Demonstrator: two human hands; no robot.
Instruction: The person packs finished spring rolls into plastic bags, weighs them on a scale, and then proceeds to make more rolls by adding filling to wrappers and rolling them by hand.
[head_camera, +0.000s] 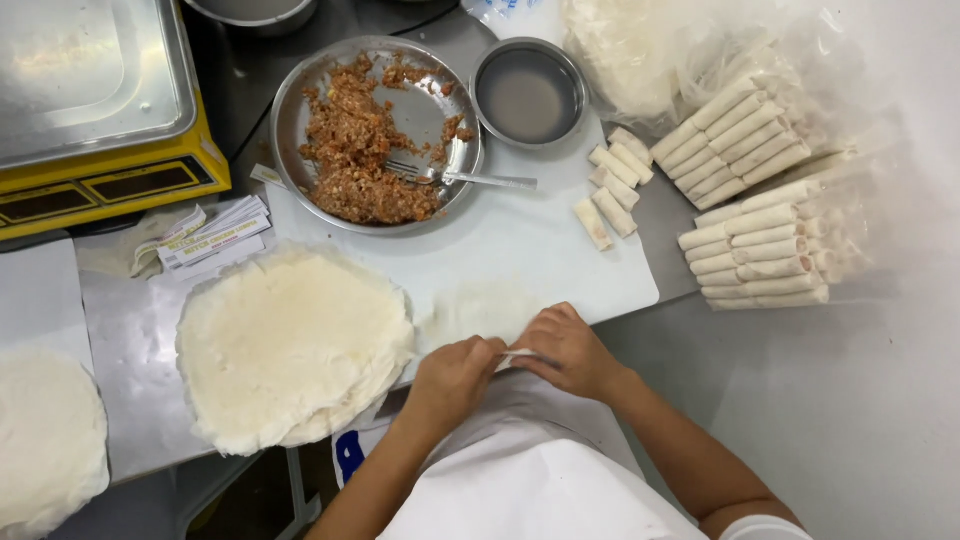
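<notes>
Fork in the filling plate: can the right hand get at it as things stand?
Probably yes. The fork handle juts right over the plate rim, nothing lying between, but the right hand is pinching a wrapper.

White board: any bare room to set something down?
Yes: the white board is bare between metal plate and both hands, beside the thin wrapper. Crowded: wrapper stack left, loose rolls right.
</notes>
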